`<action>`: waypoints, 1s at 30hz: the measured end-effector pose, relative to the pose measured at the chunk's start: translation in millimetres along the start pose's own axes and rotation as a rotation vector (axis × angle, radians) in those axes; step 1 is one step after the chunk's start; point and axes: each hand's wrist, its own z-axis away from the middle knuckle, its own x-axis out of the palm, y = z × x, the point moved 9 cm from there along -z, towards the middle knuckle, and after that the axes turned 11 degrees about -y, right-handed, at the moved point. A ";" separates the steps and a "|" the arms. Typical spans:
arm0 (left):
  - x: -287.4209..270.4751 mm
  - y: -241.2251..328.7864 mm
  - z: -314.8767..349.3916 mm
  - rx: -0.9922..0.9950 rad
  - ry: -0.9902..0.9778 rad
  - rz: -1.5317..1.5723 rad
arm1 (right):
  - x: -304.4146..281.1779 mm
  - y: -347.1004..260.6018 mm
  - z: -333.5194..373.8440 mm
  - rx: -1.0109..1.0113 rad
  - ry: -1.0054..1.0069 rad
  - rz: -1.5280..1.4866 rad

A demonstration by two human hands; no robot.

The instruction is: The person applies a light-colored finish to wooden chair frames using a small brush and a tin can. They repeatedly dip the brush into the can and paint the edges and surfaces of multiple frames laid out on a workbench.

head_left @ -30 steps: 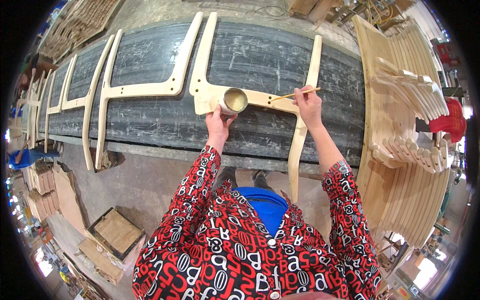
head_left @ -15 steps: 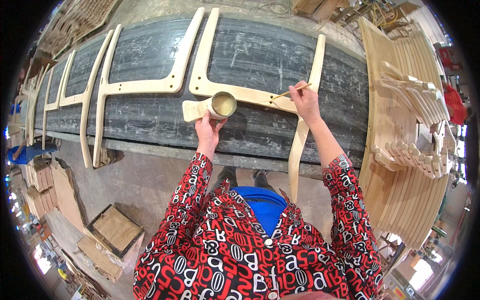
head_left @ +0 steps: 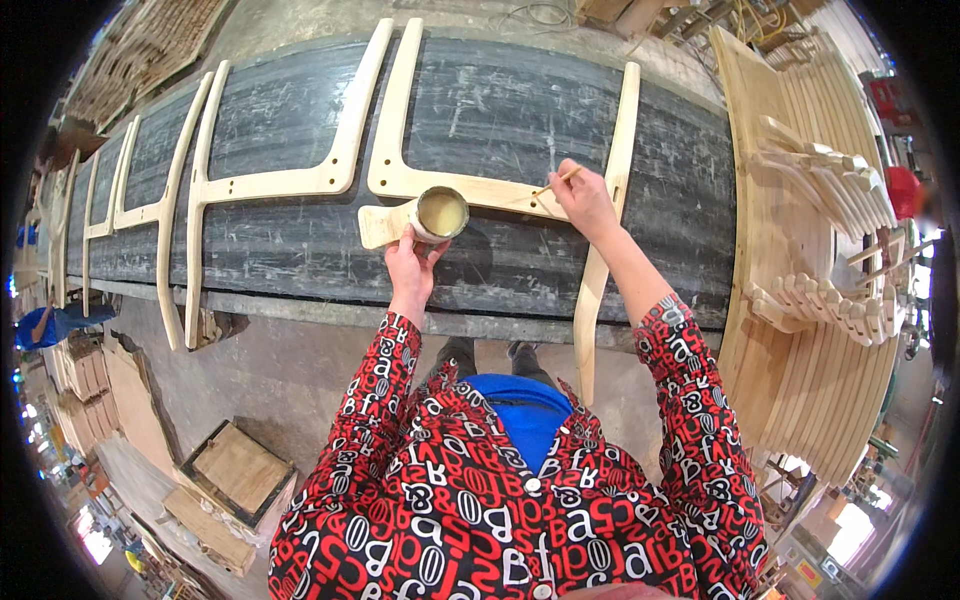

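My left hand (head_left: pixel 410 268) is closed around a small round cup (head_left: pixel 441 214) of pale yellowish liquid, held above the dark table. A flat pale wooden piece (head_left: pixel 382 226) juts out from the cup's left side. Between the fingers of my right hand (head_left: pixel 586 203) is a thin wooden stick (head_left: pixel 555 184), its tip down at the dark holes near the right end of a crossbar. That crossbar belongs to a pale wooden chair frame (head_left: pixel 480 190) lying flat on the table. Two more dark holes show at its left corner.
More wooden chair frames (head_left: pixel 270 184) lie in a row to the left along the dark worktable (head_left: pixel 480 110). Stacked wooden parts (head_left: pixel 810 390) stand at the right end. A dark-edged crate (head_left: pixel 238 470) is on the floor at lower left. A person in blue (head_left: pixel 55 325) is at far left.
The view has shifted slightly, so the frames sit a little further left. My right hand has moved slightly left with the stick, whose tip stays by the holes.
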 end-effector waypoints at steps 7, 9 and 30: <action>1.0 -2.9 -1.4 -0.005 -0.007 -0.010 | -11.0 9.6 15.9 0.058 0.035 -0.060; 0.0 -5.5 -2.1 -0.005 -0.016 -0.007 | -15.1 5.3 24.5 0.024 0.072 -0.059; 34.7 -45.2 7.8 0.097 -0.053 -0.072 | -11.6 -8.5 39.1 -0.356 -0.361 0.042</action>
